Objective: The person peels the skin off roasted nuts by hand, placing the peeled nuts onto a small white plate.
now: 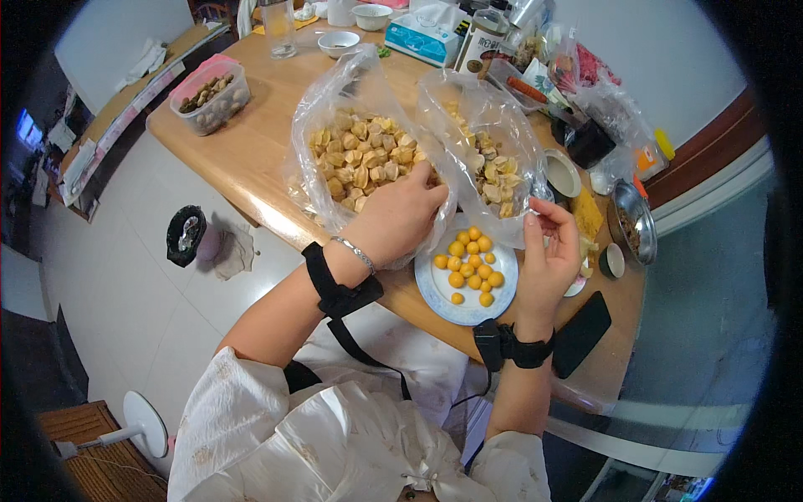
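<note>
My left hand [398, 210] reaches over the rim of a clear plastic bag [307, 135] full of husked physalis fruits [364, 154]. Its fingertips are among the husks, partly hidden, so any hold on a fruit cannot be made out. At the edge of a second clear plastic bag [439, 94], which contains papery physalis husks [499, 176], my right hand [552, 251] has its thumb and index finger close together. Whether they pinch the film is unclear. Between my wrists, a white plate with a blue rim [433, 301] bears several peeled orange physalis fruits [467, 270].
A dark phone [582, 336] lies right of the plate, near a small cup [611, 260] and a metal bowl [646, 235]. Farther off stand a plastic tub of peanuts [216, 116], a tissue box [420, 41] and a glass [279, 31]. A lined bin [186, 235] is on the floor.
</note>
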The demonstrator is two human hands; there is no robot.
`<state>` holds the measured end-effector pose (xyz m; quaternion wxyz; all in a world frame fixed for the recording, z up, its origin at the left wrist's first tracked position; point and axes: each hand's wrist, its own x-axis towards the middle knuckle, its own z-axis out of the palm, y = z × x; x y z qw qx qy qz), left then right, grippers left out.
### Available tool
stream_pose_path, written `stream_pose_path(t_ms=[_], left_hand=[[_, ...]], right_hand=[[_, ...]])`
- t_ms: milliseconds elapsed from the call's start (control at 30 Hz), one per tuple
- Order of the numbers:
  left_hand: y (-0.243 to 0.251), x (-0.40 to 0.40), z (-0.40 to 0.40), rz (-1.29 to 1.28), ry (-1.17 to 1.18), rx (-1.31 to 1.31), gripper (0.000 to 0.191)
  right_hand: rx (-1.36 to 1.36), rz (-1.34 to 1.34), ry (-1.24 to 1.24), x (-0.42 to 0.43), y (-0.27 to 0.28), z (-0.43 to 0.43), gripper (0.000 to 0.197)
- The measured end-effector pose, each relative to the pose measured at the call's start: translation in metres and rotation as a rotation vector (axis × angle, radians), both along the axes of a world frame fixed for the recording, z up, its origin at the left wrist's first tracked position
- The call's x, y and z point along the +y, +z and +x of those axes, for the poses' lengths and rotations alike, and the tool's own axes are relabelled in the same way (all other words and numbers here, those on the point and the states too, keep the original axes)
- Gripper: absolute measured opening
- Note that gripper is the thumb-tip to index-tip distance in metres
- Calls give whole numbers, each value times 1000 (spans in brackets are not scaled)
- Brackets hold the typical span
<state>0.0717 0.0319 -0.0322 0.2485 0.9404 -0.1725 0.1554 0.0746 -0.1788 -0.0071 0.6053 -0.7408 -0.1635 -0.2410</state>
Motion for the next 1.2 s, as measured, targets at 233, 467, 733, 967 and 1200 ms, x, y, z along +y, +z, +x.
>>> stream_pose_path(t_ms=[233,467,733,967,1200], left_hand=[[11,1,-9,-34,10,45,17],[19,27,-30,-348,225,-67,23],[51,-1,-59,-1619,-156,608,34],[26,-32,-63,-2047,-387,1142,33],[32,-39,-64,-2086,-352,1173,34]], right_hand=[[-34,-28,-13,-2,-1,3,19],[-31,-17,0,-2,-1,0,20],[-240,-192,216,2,10,-8,28],[-242,-393,344,8,20,-11,28],[-285,-450,332,4,19,-8,21]])
